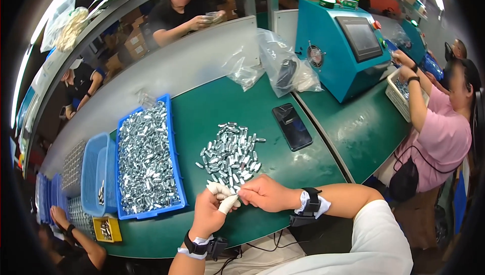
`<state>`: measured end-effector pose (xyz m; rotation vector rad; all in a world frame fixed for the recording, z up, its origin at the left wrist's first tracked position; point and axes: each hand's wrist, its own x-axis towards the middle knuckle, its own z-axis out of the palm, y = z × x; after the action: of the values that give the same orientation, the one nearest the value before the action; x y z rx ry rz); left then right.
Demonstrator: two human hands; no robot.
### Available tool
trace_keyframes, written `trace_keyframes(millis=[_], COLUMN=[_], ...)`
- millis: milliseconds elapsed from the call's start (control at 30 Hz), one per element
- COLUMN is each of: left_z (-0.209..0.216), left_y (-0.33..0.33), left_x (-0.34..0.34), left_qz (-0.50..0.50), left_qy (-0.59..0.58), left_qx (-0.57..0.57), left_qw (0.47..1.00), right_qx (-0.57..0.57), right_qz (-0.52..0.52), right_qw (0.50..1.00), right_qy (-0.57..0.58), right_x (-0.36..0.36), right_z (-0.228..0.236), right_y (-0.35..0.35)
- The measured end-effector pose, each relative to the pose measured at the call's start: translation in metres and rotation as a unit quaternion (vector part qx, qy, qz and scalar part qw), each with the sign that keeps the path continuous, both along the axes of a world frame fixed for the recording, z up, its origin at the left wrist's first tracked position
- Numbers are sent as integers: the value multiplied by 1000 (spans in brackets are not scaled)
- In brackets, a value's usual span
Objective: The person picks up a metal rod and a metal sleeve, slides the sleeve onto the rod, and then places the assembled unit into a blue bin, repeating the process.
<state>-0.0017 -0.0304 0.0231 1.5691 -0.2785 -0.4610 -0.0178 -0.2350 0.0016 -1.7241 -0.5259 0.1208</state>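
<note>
My left hand point(207, 211), with white covers on its fingertips, meets my right hand point(266, 193) at the near edge of the green table point(202, 90). Both hands are closed, fingertips pinched together around a small shiny metal piece point(236, 194), mostly hidden by the fingers. Just beyond them lies a loose pile of small silvery metal cylinders point(231, 150). To the left, a blue tray point(178, 171) is heaped with similar metal parts. Black straps with small devices circle both my wrists.
A black phone point(293, 127) lies right of the pile. Clear plastic bags point(283, 58) sit by a teal machine point(323, 37). Leftward are a light-blue basket point(95, 156) and a yellow box point(116, 230). Co-workers' hands are busy at left, right and behind the partition point(202, 63).
</note>
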Motion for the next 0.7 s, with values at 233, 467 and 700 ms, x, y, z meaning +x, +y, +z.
trace_keyframes(millis=[233, 467, 700], left_z=[-9, 1, 20], left_y=[9, 2, 47], left_x=[-1, 1, 31], left_qz=[-35, -1, 251], left_qy=[-274, -271, -172], left_qx=[129, 106, 41], left_qw=[953, 957, 952], right_qx=[141, 110, 162], right_qz=[79, 57, -5], right_qw=[950, 962, 958], right_qy=[268, 243, 235], right_x=[-3, 1, 13], right_z=[0, 0, 0], right_y=[1, -1, -9])
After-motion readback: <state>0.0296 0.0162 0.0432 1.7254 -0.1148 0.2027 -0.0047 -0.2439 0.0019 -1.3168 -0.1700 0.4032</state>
